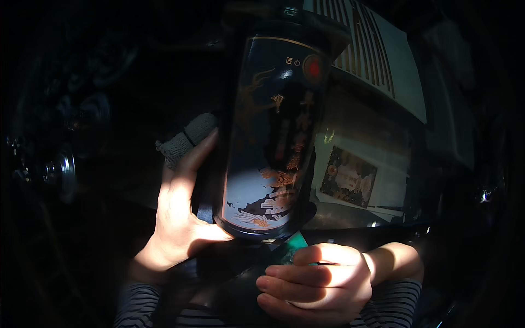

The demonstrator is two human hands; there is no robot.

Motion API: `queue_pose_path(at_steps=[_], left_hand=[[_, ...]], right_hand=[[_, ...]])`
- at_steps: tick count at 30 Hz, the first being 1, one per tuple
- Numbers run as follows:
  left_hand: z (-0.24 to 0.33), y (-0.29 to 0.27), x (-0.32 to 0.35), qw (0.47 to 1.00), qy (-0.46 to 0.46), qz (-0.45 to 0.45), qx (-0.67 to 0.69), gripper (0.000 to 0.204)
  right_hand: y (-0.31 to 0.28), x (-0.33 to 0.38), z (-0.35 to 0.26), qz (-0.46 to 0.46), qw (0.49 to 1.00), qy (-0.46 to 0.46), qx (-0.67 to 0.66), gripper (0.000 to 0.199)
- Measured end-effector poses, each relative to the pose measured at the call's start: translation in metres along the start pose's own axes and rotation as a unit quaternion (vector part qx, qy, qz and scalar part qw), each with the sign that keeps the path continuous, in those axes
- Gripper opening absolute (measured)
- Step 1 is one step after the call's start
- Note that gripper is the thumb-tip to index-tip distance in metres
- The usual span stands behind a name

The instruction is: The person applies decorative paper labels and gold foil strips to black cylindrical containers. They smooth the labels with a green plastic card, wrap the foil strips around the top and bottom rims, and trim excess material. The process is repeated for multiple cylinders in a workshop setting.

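A tall dark bottle (262, 147) stands tilted in the middle, its blue-black label carrying gold drawings and a red round seal. My left hand (183, 213) is wrapped round its lower left side, thumb at the base and a finger along the side. A grey knitted roll (188, 136) with a dark band sits by that hand's fingers; whether it is worn or held, I cannot tell. My right hand (322, 284), fingers curled, grips a flat green piece (295, 243) below the bottle's bottom edge. Most of that piece is hidden by the fingers.
To the right lie pale printed sheets (391, 188), one with a dark picture. Behind them is a white panel (404, 65) with brown stripes. A shiny rounded object (63, 169) stands at the far left. Much of the surroundings is in deep shadow.
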State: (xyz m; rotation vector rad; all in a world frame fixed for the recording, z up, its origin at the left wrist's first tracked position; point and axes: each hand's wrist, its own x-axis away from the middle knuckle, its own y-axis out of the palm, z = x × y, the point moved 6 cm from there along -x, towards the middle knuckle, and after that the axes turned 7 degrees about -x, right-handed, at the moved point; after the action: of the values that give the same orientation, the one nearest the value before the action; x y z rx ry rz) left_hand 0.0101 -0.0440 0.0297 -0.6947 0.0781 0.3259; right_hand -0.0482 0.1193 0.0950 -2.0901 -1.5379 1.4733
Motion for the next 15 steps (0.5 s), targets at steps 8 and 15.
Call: queue_pose_path(at_steps=[8, 15], left_hand=[[-0.007, 0.014, -0.004, 0.998, -0.067, -0.014, 0.001, 0.097], [0.016, 0.036, -0.023, 0.995, -0.089, 0.043, 0.031, 0.096]], right_hand=[[-0.041, -0.032, 0.048, 0.188, 0.98, 0.059, 0.042, 0.023], [-0.05, 0.019, 0.045, 0.121, 0.966, 0.074, -0.217, 0.019]])
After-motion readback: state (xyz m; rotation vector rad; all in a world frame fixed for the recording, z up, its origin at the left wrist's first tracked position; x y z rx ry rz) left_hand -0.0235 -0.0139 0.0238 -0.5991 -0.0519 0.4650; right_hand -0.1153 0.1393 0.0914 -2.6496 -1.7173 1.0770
